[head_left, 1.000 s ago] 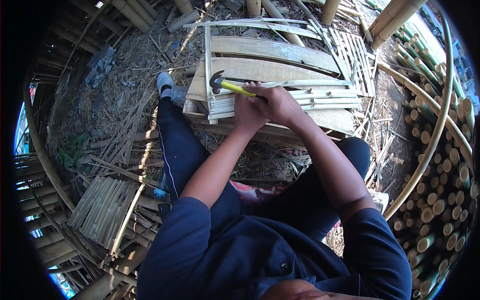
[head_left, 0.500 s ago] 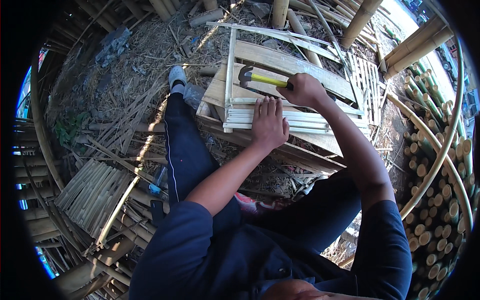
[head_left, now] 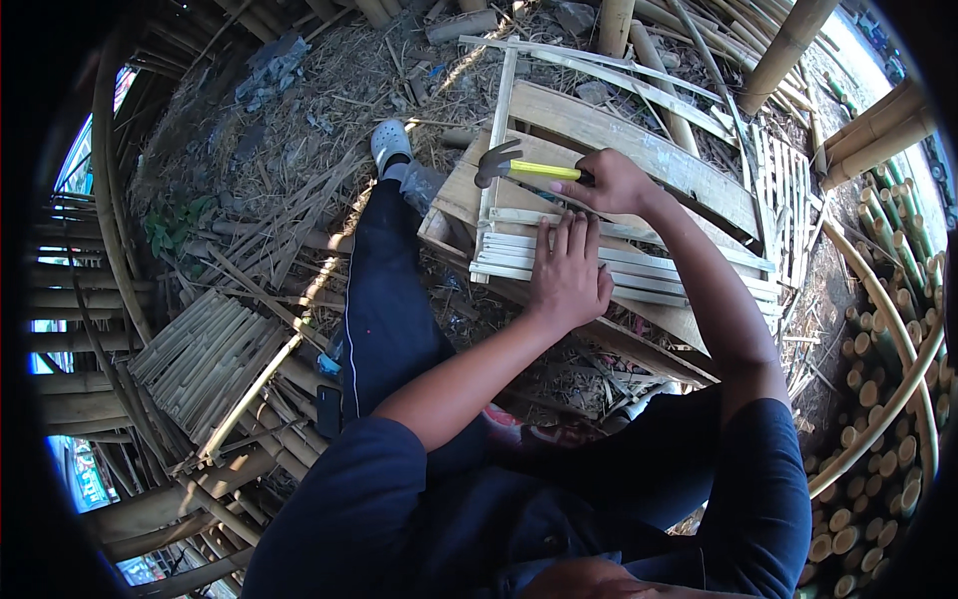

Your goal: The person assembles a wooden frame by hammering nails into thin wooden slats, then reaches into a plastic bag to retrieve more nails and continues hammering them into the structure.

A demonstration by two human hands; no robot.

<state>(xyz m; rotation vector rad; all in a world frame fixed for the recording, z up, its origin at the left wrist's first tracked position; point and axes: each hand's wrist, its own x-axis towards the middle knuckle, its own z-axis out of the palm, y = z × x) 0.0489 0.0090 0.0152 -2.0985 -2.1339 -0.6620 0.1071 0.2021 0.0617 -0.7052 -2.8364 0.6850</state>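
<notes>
My right hand [head_left: 616, 183] is wrapped round the dark grip of a claw hammer [head_left: 539, 169] with a yellow handle. The hammer's head is over a long pale bamboo strip [head_left: 506, 85], which crosses the left ends of several bamboo slats [head_left: 504, 258]. My left hand [head_left: 567, 275] lies on these slats with its fingers stretched out, holding nothing. Beneath the strips is a low wooden bench of planks [head_left: 639, 135]. One narrow slat [head_left: 519, 215] sits just beyond the group under my left hand. Whether the hammer head touches the strip, I cannot tell.
A slatted bamboo panel [head_left: 783, 205] lies at the bench's right end, and another [head_left: 210, 364] is at the left. Cut bamboo poles [head_left: 878, 409] are piled on the right. Thick upright poles [head_left: 788, 55] stand behind. My outstretched leg [head_left: 384, 299] is left of the bench.
The whole view has shifted, so the bench appears farther right. Relative to the bench, the hammer head has moved left over the crossing strip. My left hand stays on the slats.
</notes>
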